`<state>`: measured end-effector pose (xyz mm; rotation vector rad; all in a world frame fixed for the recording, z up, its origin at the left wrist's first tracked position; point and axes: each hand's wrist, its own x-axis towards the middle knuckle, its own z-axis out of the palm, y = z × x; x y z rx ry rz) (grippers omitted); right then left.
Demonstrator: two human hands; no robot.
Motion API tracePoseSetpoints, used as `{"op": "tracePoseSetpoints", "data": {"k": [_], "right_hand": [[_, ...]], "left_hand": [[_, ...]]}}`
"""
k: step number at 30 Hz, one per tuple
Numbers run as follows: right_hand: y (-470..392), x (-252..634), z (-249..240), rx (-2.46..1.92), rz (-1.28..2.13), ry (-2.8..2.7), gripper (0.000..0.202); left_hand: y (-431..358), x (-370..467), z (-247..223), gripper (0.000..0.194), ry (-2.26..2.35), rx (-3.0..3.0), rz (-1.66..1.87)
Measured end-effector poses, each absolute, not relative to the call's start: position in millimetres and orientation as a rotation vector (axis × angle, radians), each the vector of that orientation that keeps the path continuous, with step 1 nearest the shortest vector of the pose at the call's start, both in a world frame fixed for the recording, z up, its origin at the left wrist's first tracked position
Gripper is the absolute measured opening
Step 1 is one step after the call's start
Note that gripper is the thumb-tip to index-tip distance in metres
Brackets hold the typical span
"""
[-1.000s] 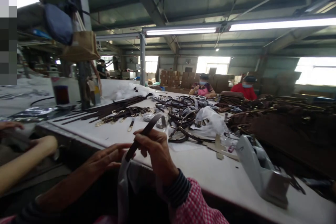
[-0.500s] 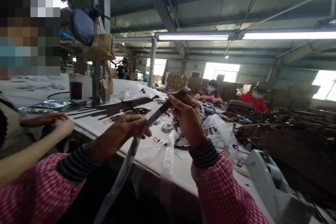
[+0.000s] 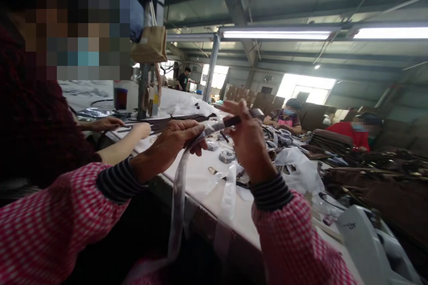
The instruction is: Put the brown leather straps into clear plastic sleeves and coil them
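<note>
A dark brown strap (image 3: pixel 231 121) runs between my hands above the table edge, partly inside a long clear plastic sleeve (image 3: pixel 179 182). My left hand (image 3: pixel 172 144) is closed, pinching the sleeve between thumb and fingers. From there the sleeve hangs past the edge toward my lap. At the strap's upper end, my right hand (image 3: pixel 249 142) grips it with the upper fingers raised and smeared by motion. The strap's tip curls out beyond those fingers. Below my hands, a coiled strap in plastic (image 3: pixel 227 156) and a clear plastic strip (image 3: pixel 228 191) lie on the white table (image 3: pixel 197 180).
A co-worker's hands (image 3: pixel 138 132) are close on my left. Several dark straps lie beyond them near a metal post (image 3: pixel 144 93). Crumpled plastic (image 3: pixel 297 167), a grey-white device (image 3: pixel 359 236) and piled brown goods (image 3: pixel 377 200) occupy the right. Other people sit across the table.
The view has swung left, so the scene sits farther right. My right hand's fingers have lifted and spread around the strap end. My left hand still pinches the sleeve.
</note>
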<state>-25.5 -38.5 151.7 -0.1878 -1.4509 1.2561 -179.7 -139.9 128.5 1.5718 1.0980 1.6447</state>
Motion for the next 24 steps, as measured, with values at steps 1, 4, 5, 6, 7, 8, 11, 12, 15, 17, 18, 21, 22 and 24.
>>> {"op": "tracePoseSetpoints", "data": {"k": [1, 4, 5, 6, 7, 8, 11, 12, 15, 17, 18, 21, 22, 24], "right_hand": [[-49, -31, 146, -0.198, 1.235, -1.517, 0.043], [-71, -42, 134, -0.181, 1.266, -1.619, 0.046], [-73, -43, 132, -0.162, 1.328, -1.615, 0.048], [-71, -44, 133, -0.141, 1.414, -1.588, 0.050], [-66, -43, 134, -0.122, 1.505, -1.544, 0.051], [-60, -42, 137, -0.109, 1.581, -1.495, 0.053], [-46, -42, 151, -0.098, 1.589, -1.457, 0.052], [-45, -44, 157, -0.086, 1.521, -1.496, 0.051], [-55, -56, 177, -0.007, 1.320, -1.675, 0.051], [-66, -63, 191, 0.064, 1.309, -1.770, 0.051], [-69, -65, 198, 0.093, 1.359, -1.782, 0.051], [-65, -59, 214, 0.082, 1.625, -1.580, 0.051], [-59, -54, 218, 0.048, 1.697, -1.453, 0.049], [-45, -41, 224, -0.028, 1.758, -1.240, 0.047]], "left_hand": [[-142, -181, 130, 0.032, 1.087, 1.572, 1.645], [-151, -186, 130, 0.037, 1.145, 1.600, 1.638], [-154, -189, 126, 0.039, 1.191, 1.591, 1.642], [-158, -191, 122, 0.040, 1.242, 1.568, 1.652], [-161, -194, 118, 0.041, 1.288, 1.539, 1.665], [-163, -196, 114, 0.041, 1.320, 1.517, 1.671], [-164, -199, 117, 0.040, 1.320, 1.490, 1.684], [-163, -198, 124, 0.039, 1.291, 1.492, 1.696], [-156, -193, 160, 0.030, 1.136, 1.497, 1.755], [-152, -189, 186, 0.023, 1.009, 1.504, 1.772], [-151, -189, 197, 0.021, 0.968, 1.513, 1.781], [-153, -193, 213, 0.021, 0.990, 1.592, 1.829], [-154, -197, 214, 0.022, 1.029, 1.617, 1.850], [-157, -207, 210, 0.025, 1.102, 1.638, 1.847]]}}
